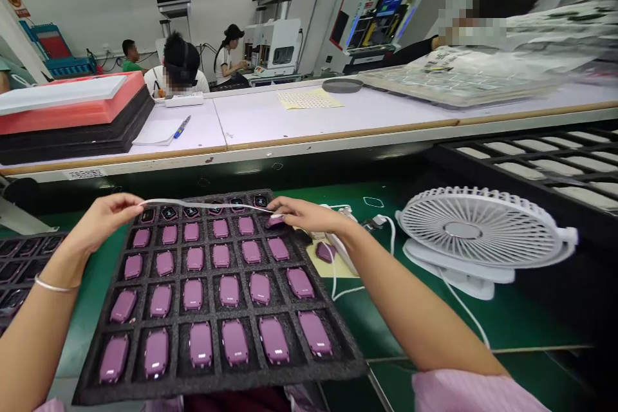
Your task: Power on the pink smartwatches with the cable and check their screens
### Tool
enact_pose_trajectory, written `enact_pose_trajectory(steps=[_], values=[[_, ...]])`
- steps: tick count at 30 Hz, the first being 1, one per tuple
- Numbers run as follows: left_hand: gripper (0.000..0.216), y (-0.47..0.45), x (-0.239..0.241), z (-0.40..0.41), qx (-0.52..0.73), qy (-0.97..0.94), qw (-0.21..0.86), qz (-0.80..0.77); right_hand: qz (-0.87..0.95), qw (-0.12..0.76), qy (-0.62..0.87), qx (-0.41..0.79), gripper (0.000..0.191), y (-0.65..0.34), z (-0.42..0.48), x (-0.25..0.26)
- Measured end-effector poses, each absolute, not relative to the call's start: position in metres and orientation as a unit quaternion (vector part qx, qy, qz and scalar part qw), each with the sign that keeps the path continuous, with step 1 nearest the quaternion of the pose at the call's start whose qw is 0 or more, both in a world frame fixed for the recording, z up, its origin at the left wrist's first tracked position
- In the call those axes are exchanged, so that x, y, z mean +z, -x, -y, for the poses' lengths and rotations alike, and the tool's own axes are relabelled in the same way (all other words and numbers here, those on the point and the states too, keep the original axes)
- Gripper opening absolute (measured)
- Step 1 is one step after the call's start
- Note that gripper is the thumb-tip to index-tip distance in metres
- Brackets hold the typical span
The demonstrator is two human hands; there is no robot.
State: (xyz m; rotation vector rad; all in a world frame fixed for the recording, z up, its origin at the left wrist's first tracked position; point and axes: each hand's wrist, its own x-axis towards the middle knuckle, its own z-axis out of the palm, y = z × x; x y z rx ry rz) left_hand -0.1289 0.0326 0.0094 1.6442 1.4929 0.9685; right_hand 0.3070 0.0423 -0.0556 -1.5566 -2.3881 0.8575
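Note:
A black foam tray (219, 381) lies in front of me, its cells filled with several purple oval parts (234, 340). My left hand (103, 219) pinches the left end of a thin white strip (203, 205) stretched over the tray's far row. My right hand (302, 214) pinches the strip's right end at the tray's far right corner, its fingers also on a purple part (275, 221). Another purple part (325, 251) lies loose just right of the tray.
A white desk fan (476, 232) lies face-up on the green mat (425, 328) to the right, with white cables. Another dark tray (19, 264) sits at left. A white bench (299, 119) beyond holds stacked foam and papers; other people sit further back.

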Motion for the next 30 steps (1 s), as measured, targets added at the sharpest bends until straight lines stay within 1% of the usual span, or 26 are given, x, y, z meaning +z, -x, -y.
enact_pose_trajectory(steps=[3, 5, 7, 9, 13, 15, 18, 21, 26, 28, 30], values=[[0.056, 0.169, -0.025, -0.022, 0.293, -0.658, 0.306, -0.622, 0.773, 0.137, 0.497, 0.369, 0.034, -0.311, -0.055, -0.065], [0.056, 0.180, -0.044, -0.014, 0.258, -0.679, 0.273, -0.631, 0.767, 0.130, 0.484, 0.400, 0.033, -0.309, -0.062, -0.070], [0.054, 0.181, -0.057, -0.010, 0.242, -0.691, 0.254, -0.632, 0.770, 0.108, 0.482, 0.404, 0.033, -0.306, -0.067, -0.071], [0.049, 0.178, -0.065, -0.010, 0.232, -0.701, 0.243, -0.628, 0.783, 0.094, 0.490, 0.371, 0.035, -0.303, -0.068, -0.069], [0.042, 0.169, -0.075, -0.020, 0.215, -0.718, 0.214, -0.626, 0.810, 0.052, 0.512, 0.281, 0.045, -0.294, -0.060, -0.062], [0.041, 0.170, -0.077, -0.027, 0.203, -0.723, 0.210, -0.626, 0.819, 0.032, 0.518, 0.243, 0.041, -0.288, -0.054, -0.061], [0.042, 0.175, -0.078, -0.036, 0.171, -0.734, 0.229, -0.616, 0.820, 0.032, 0.533, 0.207, 0.038, -0.281, -0.049, -0.063], [0.042, 0.178, -0.075, -0.041, 0.143, -0.756, 0.226, -0.598, 0.813, 0.028, 0.550, 0.188, 0.041, -0.280, -0.051, -0.068], [0.034, 0.172, -0.068, -0.043, 0.048, -0.836, 0.086, -0.541, 0.815, 0.013, 0.551, 0.179, 0.039, -0.283, -0.063, -0.073], [0.035, 0.173, -0.063, -0.045, 0.030, -0.841, 0.071, -0.535, 0.818, 0.012, 0.546, 0.183, 0.038, -0.284, -0.067, -0.073], [0.043, 0.178, -0.058, -0.049, 0.047, -0.822, 0.086, -0.561, 0.820, 0.015, 0.541, 0.186, 0.037, -0.286, -0.070, -0.074]])
